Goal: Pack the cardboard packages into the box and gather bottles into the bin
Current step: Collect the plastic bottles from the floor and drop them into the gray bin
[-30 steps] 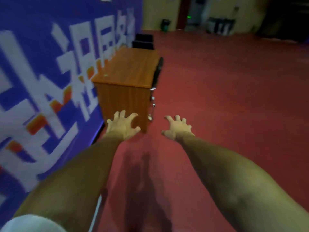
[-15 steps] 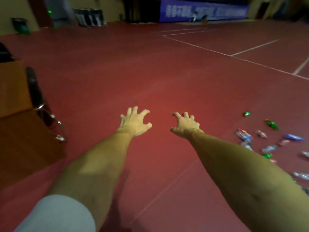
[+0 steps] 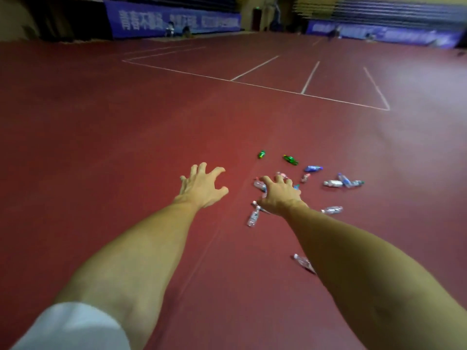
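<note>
- Roughly a dozen bottles point(image 3: 333, 183) lie scattered on the red floor point(image 3: 126, 147), ahead and to the person's right. None has been gathered, and no bin is in view.
- No cardboard packages and no box show either, so that half of the task cannot be judged.
- Both hands are empty. The left hand point(image 3: 202, 188) and the right hand point(image 3: 280, 197) reach forward with fingers spread and partly bent, gripping nothing.
- Part of the cluster is covered by the right hand; I cannot tell whether it touches any bottle.
- My judgement is that the bottle collecting is all left to do.
- Most of the bottles look like clear thin plastic. They are round and lie on their sides, so they would likely roll or crumple under a firm grip.
- Two green bottles point(image 3: 290, 159) sit at the far edge, with a blue-wrapped bottle point(image 3: 313, 168) near them.
- One clear bottle point(image 3: 303, 263) lies partly hidden behind the right forearm.
- Smooth and matte, the floor carries thin white lines point(image 3: 308, 79). A blurred blue banner point(image 3: 177, 21) hangs at the far wall.
- Soft white cloth, a sleeve point(image 3: 73, 327), covers the left upper arm.
</note>
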Demonstrator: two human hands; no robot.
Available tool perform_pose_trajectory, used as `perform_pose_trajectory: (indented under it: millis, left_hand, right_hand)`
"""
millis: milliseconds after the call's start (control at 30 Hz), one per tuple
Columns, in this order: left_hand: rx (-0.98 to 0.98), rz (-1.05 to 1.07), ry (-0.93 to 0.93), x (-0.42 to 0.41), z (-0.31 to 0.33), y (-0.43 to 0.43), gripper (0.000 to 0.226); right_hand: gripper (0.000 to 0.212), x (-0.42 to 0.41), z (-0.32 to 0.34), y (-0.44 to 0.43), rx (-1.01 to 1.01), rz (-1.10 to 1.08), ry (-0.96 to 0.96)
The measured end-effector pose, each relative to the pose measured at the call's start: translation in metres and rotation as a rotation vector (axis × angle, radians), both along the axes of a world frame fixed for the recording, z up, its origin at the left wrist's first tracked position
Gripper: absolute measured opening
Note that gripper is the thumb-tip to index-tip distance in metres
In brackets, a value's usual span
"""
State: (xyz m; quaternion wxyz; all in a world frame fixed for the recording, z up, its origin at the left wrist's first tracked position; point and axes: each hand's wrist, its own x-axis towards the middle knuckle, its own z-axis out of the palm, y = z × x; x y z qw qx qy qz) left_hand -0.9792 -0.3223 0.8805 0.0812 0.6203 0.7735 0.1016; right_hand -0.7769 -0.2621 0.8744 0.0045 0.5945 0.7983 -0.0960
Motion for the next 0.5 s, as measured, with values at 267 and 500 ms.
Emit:
perform_pose_trajectory:
  millis: [267, 500]
  left_hand:
    - [-0.031, -0.240, 0.047, 0.103, -0.026, 0.133, 0.062]
    - [-0.032, -0.336, 0.019, 0.140, -0.049, 0.272, 0.061]
  right_hand:
    - [0.064, 0.114, -0.021, 0.086, -0.021, -0.214, -0.017]
    - [0.066, 0.143, -0.050, 0.202, -0.028, -0.294, 0.002]
